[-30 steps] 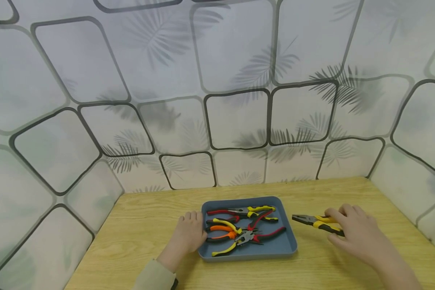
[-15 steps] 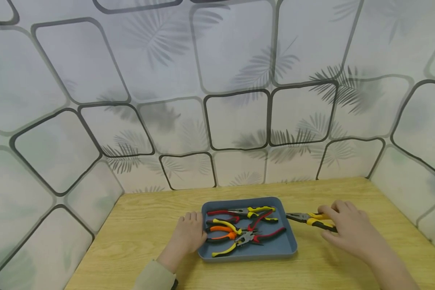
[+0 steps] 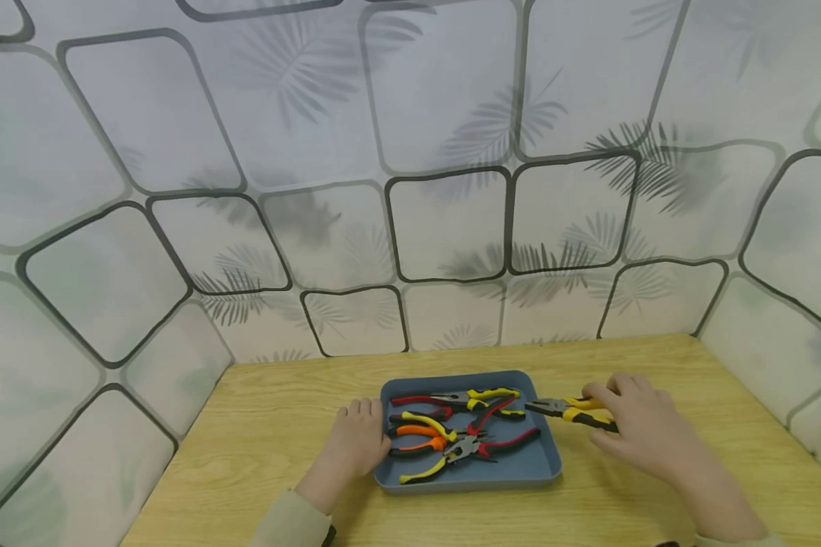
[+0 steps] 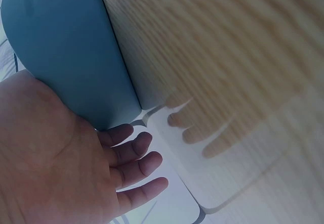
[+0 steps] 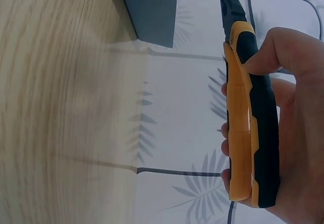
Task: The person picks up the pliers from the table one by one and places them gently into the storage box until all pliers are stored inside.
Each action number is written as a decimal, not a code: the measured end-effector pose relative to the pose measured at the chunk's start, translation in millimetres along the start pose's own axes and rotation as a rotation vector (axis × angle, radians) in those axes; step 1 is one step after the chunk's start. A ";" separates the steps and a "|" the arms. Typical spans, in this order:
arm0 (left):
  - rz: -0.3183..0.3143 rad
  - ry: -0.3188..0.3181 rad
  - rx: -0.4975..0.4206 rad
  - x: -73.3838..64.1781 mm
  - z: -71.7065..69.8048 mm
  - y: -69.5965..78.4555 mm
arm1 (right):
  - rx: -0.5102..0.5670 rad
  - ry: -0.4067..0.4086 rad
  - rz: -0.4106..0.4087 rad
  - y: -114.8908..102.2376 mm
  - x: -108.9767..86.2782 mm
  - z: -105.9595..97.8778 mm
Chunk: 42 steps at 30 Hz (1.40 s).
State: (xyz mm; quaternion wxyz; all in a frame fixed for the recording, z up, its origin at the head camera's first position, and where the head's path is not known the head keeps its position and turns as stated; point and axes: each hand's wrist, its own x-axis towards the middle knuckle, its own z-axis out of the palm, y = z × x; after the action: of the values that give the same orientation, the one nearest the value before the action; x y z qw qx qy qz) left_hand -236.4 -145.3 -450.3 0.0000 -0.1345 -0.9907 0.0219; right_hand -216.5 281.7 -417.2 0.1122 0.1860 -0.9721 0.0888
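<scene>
My right hand grips a pair of pliers with yellow-and-black handles, its dark jaws pointing left over the right rim of a blue-grey tray. In the right wrist view, fingers and thumb wrap the pliers; the two handles lie close together. At the tray's left side rests my left hand, touching the rim. The left wrist view shows that hand palm-on, fingers extended loosely beside the tray wall, holding nothing; its thumb is hidden there.
Several pliers overlap in the tray: orange-handled pliers at left, yellow-handled pliers in front, red-handled pliers at right, and yellow-and-black long-nose pliers at the back. The tray stands on a wooden table before a patterned backdrop.
My right hand has moved left with the pliers, bringing their tip from right of the tray to over its right rim. My left hand and the tray stay put.
</scene>
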 end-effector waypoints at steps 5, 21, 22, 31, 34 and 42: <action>-0.005 -0.004 0.003 0.2 1.1 -0.4 | 0.005 -0.004 -0.017 -7.1 2.6 0.4; -0.010 -0.025 -0.012 3.5 5.6 -2.0 | 0.019 0.025 -0.057 -18.4 8.6 11.4; -0.010 -0.027 -0.013 3.4 5.4 -2.0 | 0.021 0.027 -0.061 -18.9 9.3 12.0; -0.003 -0.019 -0.015 2.7 4.7 -1.5 | 0.049 0.023 -0.083 -25.2 15.2 16.3; -0.006 -0.023 -0.016 2.6 3.8 -1.6 | 0.054 0.021 -0.087 -27.2 17.6 18.5; -0.008 -0.021 -0.018 2.3 5.3 -2.0 | 0.058 0.036 -0.105 -31.7 21.5 25.0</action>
State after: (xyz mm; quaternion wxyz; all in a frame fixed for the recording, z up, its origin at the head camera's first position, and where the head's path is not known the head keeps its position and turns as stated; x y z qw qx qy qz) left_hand -239.2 -146.8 -455.5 -0.0115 -0.1302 -0.9913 0.0144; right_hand -228.6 240.0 -431.6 0.1286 0.2381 -0.9559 0.1142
